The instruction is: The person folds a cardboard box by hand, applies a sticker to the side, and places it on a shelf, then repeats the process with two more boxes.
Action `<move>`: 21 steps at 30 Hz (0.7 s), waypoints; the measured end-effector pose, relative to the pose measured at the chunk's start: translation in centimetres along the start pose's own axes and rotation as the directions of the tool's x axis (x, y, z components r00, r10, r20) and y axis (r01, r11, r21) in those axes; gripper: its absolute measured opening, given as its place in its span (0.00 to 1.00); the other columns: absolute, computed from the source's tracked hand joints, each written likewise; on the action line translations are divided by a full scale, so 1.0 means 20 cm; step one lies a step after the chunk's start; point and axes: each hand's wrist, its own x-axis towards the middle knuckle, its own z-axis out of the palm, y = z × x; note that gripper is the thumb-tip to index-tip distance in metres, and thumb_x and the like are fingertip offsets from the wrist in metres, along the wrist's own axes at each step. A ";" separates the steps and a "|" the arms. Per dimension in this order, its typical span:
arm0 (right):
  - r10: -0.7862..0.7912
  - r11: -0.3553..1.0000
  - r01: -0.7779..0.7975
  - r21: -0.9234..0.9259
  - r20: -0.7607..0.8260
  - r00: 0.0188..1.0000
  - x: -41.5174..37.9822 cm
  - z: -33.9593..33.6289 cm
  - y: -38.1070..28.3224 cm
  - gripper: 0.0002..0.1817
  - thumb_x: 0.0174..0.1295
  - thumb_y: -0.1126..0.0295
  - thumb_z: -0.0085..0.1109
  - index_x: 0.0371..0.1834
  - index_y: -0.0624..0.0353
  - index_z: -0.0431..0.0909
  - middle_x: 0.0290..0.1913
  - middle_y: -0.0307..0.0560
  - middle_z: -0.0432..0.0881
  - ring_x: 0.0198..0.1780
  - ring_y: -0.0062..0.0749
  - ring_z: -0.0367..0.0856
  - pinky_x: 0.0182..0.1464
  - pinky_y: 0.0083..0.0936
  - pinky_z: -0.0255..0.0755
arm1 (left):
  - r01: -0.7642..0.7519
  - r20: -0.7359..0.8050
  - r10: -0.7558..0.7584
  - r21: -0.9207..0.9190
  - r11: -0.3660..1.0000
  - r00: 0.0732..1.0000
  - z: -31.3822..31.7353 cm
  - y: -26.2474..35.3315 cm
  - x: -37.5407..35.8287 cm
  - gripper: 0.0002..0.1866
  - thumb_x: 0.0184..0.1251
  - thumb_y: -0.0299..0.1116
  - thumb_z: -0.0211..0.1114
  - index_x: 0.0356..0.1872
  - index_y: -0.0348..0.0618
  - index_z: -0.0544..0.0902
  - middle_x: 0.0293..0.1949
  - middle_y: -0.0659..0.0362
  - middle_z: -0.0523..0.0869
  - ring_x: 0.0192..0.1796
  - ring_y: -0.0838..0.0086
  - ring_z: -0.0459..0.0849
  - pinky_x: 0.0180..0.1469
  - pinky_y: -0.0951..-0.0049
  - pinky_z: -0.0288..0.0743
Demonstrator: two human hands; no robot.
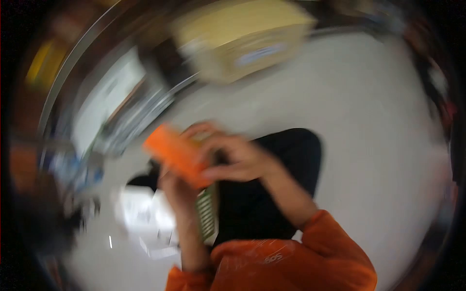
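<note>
An orange flat, rectangular object, smeared by motion, is held tilted above my lap; its exact kind cannot be made out. My left hand grips it from below, with the palm side largely hidden behind it. My right hand is curled at its right side, thumb and fingers closing on its edge. Behind the fingers is a small yellowish patch that I cannot identify. Below the hands, beside my left forearm, is a green-and-white striped item, partly covered by the arm.
A large cardboard box with a label stands on the grey floor ahead. White crumpled packaging lies at my left. Farther left are a white panel, clear plastic-looking material and blurred clutter. My dark-trousered knee is bent in front.
</note>
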 end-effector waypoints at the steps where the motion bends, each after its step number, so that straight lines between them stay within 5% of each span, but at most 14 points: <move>1: -0.023 1.000 0.023 0.015 -0.015 1.000 0.01 0.00 0.00 0.13 0.56 0.67 0.71 0.42 0.56 0.80 0.64 0.52 0.68 0.69 0.44 0.63 0.72 0.38 0.56 | 0.037 0.118 -0.005 -0.268 0.963 0.993 0.03 0.05 -0.01 0.27 0.69 0.43 0.56 0.62 0.32 0.71 0.57 0.51 0.79 0.58 0.63 0.79 0.61 0.61 0.74; 2: -0.051 0.999 0.051 -0.007 -0.037 0.998 0.01 -0.01 0.01 0.13 0.57 0.68 0.70 0.42 0.56 0.80 0.63 0.52 0.68 0.68 0.44 0.64 0.71 0.38 0.56 | 0.043 0.056 -0.031 -0.222 0.974 0.998 0.08 0.09 -0.02 0.31 0.70 0.47 0.53 0.66 0.32 0.68 0.60 0.48 0.76 0.61 0.60 0.77 0.63 0.58 0.72; 3: -0.100 0.995 0.101 0.000 -0.064 0.993 0.01 -0.01 0.03 0.13 0.57 0.67 0.70 0.43 0.56 0.80 0.62 0.52 0.69 0.67 0.44 0.65 0.70 0.39 0.57 | 0.057 0.155 -0.024 -0.212 0.976 0.988 0.03 0.10 0.03 0.33 0.69 0.46 0.57 0.67 0.32 0.66 0.61 0.46 0.75 0.60 0.59 0.78 0.62 0.60 0.73; 4: -0.137 0.991 0.136 -0.016 -0.050 0.989 0.00 -0.02 0.02 0.12 0.59 0.71 0.68 0.46 0.59 0.81 0.65 0.55 0.68 0.68 0.45 0.65 0.70 0.39 0.56 | -0.010 0.115 -0.001 0.102 0.995 0.993 0.07 0.15 0.04 0.31 0.70 0.39 0.61 0.67 0.31 0.66 0.60 0.46 0.76 0.58 0.62 0.79 0.62 0.64 0.73; 9: -0.062 0.997 0.064 0.032 -0.073 0.995 0.00 -0.01 -0.11 0.07 0.63 0.71 0.64 0.42 0.57 0.82 0.65 0.55 0.65 0.68 0.47 0.64 0.71 0.43 0.52 | -0.113 0.190 0.082 0.159 0.981 0.978 0.26 0.30 -0.01 0.22 0.72 0.30 0.62 0.62 0.30 0.70 0.52 0.51 0.81 0.50 0.73 0.83 0.50 0.76 0.78; 11: -0.166 0.960 0.138 -0.245 -0.096 0.981 -0.01 0.01 -0.16 0.05 0.62 0.71 0.65 0.41 0.53 0.83 0.66 0.54 0.64 0.72 0.50 0.59 0.73 0.55 0.41 | -0.180 0.150 0.148 0.231 0.956 0.978 0.22 0.29 0.00 0.22 0.72 0.31 0.62 0.62 0.31 0.71 0.51 0.51 0.81 0.50 0.73 0.83 0.50 0.76 0.78; 12: -0.171 0.960 0.145 -0.240 -0.090 0.981 0.00 0.02 -0.16 0.05 0.62 0.71 0.65 0.41 0.53 0.83 0.66 0.54 0.64 0.72 0.50 0.59 0.73 0.55 0.41 | -0.226 0.110 0.201 0.304 0.926 0.973 0.24 0.31 -0.01 0.23 0.72 0.31 0.63 0.62 0.31 0.71 0.51 0.51 0.82 0.50 0.72 0.83 0.50 0.76 0.78; 14: -0.276 0.917 0.204 -0.342 -0.176 0.945 0.00 0.05 -0.17 0.06 0.58 0.71 0.68 0.37 0.48 0.83 0.68 0.53 0.63 0.75 0.54 0.52 0.73 0.63 0.30 | -0.248 0.096 0.229 0.308 0.918 0.969 0.30 0.31 -0.05 0.23 0.71 0.31 0.64 0.62 0.31 0.71 0.50 0.51 0.83 0.50 0.73 0.83 0.49 0.76 0.77; 16: -0.284 0.910 0.201 -0.361 -0.192 0.940 0.01 0.04 -0.12 0.08 0.54 0.72 0.72 0.35 0.47 0.83 0.69 0.52 0.61 0.77 0.56 0.48 0.74 0.65 0.28 | -0.214 0.005 0.223 0.301 0.929 0.975 0.33 0.30 -0.06 0.24 0.70 0.33 0.65 0.61 0.32 0.72 0.50 0.50 0.83 0.50 0.73 0.83 0.49 0.76 0.77; 21: -0.204 0.892 0.124 -0.434 -0.143 0.969 -0.01 0.02 -0.08 0.10 0.50 0.73 0.72 0.33 0.50 0.80 0.72 0.55 0.55 0.78 0.57 0.42 0.74 0.66 0.29 | -0.138 0.063 0.126 0.233 0.963 0.990 0.29 0.27 -0.03 0.25 0.69 0.35 0.67 0.61 0.33 0.73 0.49 0.50 0.84 0.50 0.72 0.84 0.51 0.75 0.76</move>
